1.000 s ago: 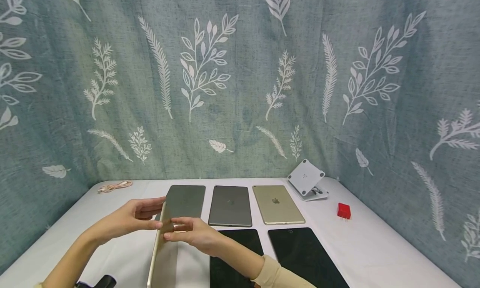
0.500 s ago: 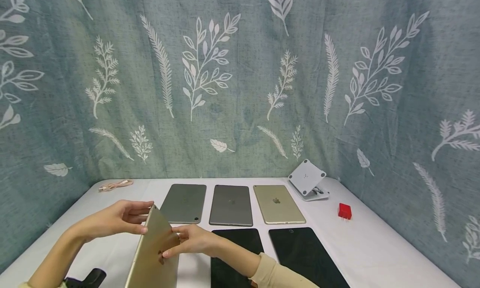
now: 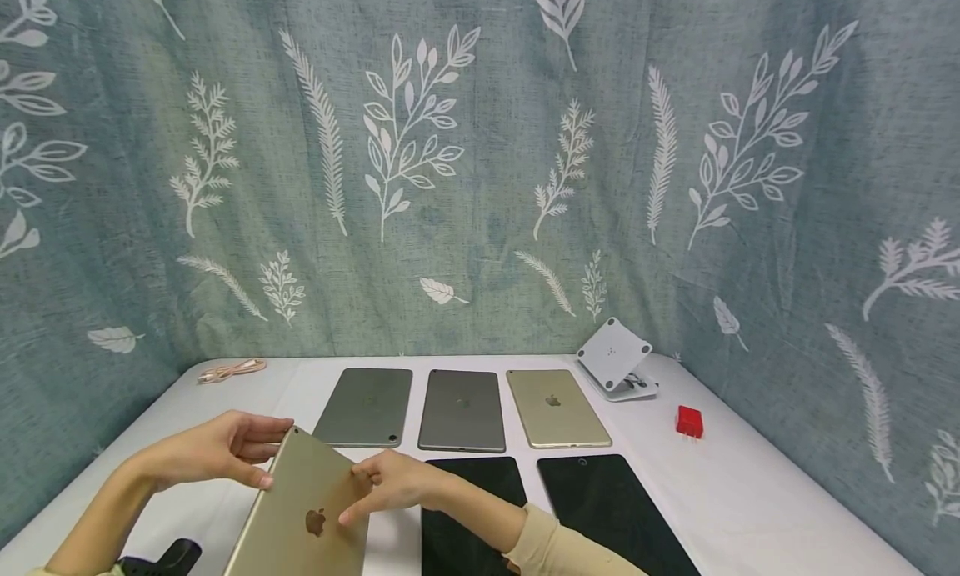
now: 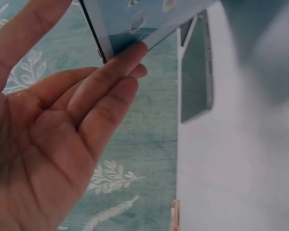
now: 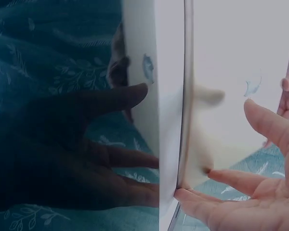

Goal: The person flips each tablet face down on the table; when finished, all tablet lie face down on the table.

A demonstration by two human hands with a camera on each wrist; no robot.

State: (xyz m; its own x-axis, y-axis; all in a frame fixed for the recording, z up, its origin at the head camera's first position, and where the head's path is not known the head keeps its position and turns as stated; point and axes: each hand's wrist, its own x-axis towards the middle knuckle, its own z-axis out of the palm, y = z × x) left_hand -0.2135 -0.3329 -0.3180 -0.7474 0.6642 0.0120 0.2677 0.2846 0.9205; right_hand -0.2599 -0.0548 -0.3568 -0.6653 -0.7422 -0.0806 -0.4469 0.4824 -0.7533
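A gold tablet [image 3: 303, 518] with a dark apple logo stands tilted up at the lower left of the head view, its back towards me. My left hand [image 3: 206, 455] pinches its upper left edge, thumb in front and fingers behind. Those fingers lie against the lit screen [image 4: 149, 24] in the left wrist view. My right hand [image 3: 397, 486] is at the tablet's right side. In the right wrist view the right hand [image 5: 245, 195] has its fingers nearly straight, with fingertips at the back and edge. Its thumb sits slightly off the back near the logo [image 5: 253, 87].
At the back lie a grey-green tablet [image 3: 367, 405], a dark grey tablet [image 3: 461, 413] and another gold tablet [image 3: 558, 409]. Two black-screened tablets, one at front right [image 3: 611, 509], lie nearer. A silver stand [image 3: 611, 359], red plug [image 3: 688, 422] and coiled cable [image 3: 231, 371] are also there.
The gold tablet has turned from nearly edge-on to show its back and logo. My left hand has moved left and down with its edge; the right hand has shifted slightly down.
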